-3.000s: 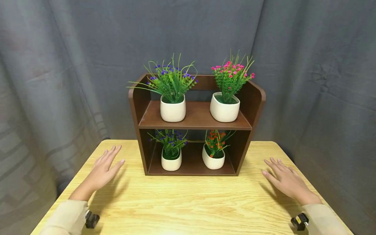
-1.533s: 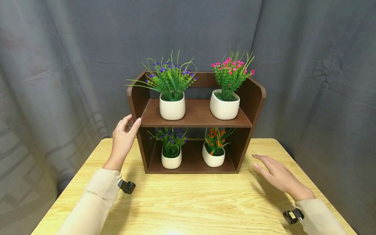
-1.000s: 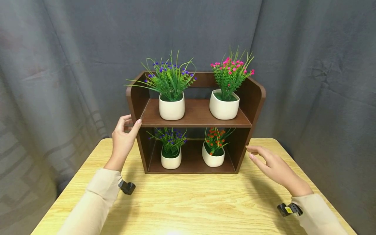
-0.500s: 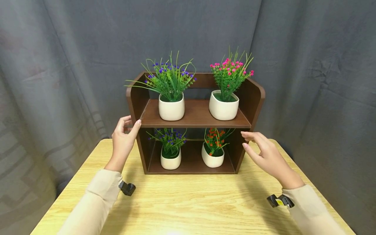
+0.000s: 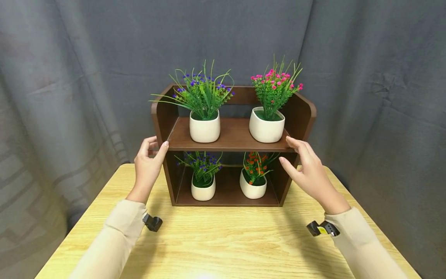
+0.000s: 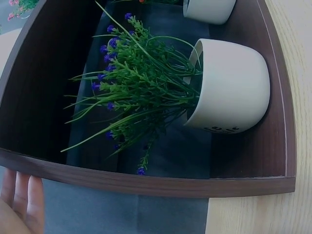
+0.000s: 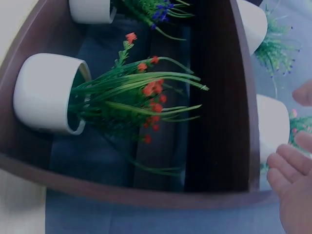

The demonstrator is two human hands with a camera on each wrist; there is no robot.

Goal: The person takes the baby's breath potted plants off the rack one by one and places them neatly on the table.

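A dark brown two-tier shelf point(image 5: 230, 150) stands on the table with white-potted artificial plants on it. My left hand point(image 5: 148, 168) holds its left side panel, thumb at the front edge and fingers on the outer face. My right hand point(image 5: 310, 172) hovers before the right side panel, thumb and fingers apart, fingertips near the end of the upper board. Up top are a purple-flowered plant point(image 5: 204, 130) and a pink-flowered plant point(image 5: 266, 130). Below sit a smaller purple-flowered plant point(image 6: 234, 87) and an orange-red-flowered plant point(image 7: 48, 92).
The light wood table point(image 5: 216, 240) extends in front of the shelf and to both sides. Grey curtains point(image 5: 244, 38) hang behind it and close in on the left and right.
My left hand has gone from beside the shelf onto its left panel and stayed there. My right hand has risen leftward from over the table to the shelf's right side. The plants stand still.
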